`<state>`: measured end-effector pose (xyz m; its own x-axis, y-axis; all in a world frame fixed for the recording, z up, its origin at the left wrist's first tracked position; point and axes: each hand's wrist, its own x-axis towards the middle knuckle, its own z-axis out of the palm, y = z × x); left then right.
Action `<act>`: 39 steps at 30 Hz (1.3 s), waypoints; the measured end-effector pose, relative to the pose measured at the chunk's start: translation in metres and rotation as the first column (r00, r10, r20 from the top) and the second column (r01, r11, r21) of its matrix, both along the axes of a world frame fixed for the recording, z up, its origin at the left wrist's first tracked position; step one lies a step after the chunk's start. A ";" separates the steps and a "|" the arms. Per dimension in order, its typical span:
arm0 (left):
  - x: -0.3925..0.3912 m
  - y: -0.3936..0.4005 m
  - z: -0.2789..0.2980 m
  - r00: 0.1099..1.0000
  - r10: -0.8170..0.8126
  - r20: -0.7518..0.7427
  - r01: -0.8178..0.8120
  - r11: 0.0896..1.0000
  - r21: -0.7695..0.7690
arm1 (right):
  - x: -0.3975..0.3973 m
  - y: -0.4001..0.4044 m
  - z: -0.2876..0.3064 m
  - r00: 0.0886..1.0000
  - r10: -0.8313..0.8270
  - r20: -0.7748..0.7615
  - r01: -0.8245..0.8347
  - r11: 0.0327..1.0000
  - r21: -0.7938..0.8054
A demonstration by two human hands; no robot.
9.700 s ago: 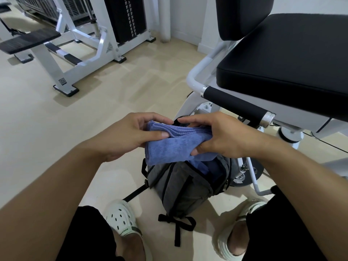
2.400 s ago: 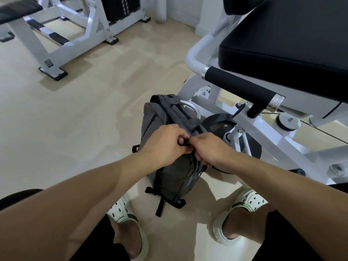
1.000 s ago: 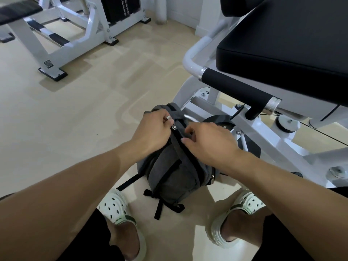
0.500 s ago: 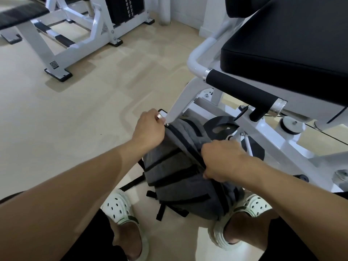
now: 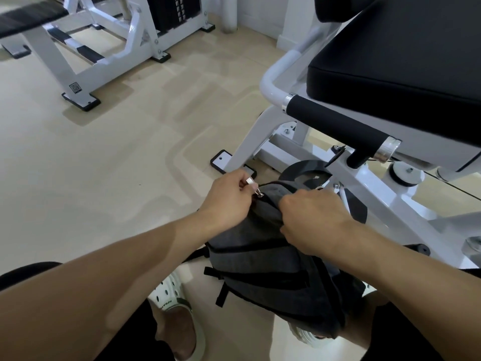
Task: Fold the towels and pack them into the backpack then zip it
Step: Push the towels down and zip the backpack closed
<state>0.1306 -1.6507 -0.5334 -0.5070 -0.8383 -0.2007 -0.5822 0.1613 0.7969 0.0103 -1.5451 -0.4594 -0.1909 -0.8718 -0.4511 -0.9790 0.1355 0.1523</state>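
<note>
A grey backpack point(image 5: 263, 272) with black zips and straps lies tilted on the floor between my feet, its top end pointing away from me. My left hand point(image 5: 229, 200) pinches a small silver zipper pull point(image 5: 253, 185) at the bag's top left corner. My right hand point(image 5: 312, 217) is closed on the grey fabric at the top of the bag, just right of the zip. No towel shows; the bag's inside is hidden.
A white gym machine with a black padded seat point(image 5: 390, 56) and a black foam handle point(image 5: 335, 123) stands close on the right, its foot plate point(image 5: 221, 160) just beyond the bag. Another white machine frame point(image 5: 86, 61) stands at the back left. My white clogs point(image 5: 169, 298) flank the bag.
The bag has tipped from upright to lying toward me. My left hand has kept the zipper pull at the top corner while my right hand shifted up to grip the fabric beside it.
</note>
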 end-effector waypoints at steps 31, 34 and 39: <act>-0.004 -0.016 -0.011 0.989 0.141 0.036 -0.146 0.953 0.265 | -0.028 -0.015 -0.064 0.869 -0.167 0.466 0.271 0.948 -0.166; -0.004 -0.017 -0.012 0.989 0.133 0.060 -0.145 0.951 0.272 | -0.027 -0.017 -0.069 0.858 -0.257 0.444 0.364 0.915 -0.175; -0.005 -0.020 -0.010 0.981 0.191 0.040 -0.192 0.906 0.377 | -0.019 -0.023 -0.073 0.871 -0.231 0.433 0.323 0.934 -0.153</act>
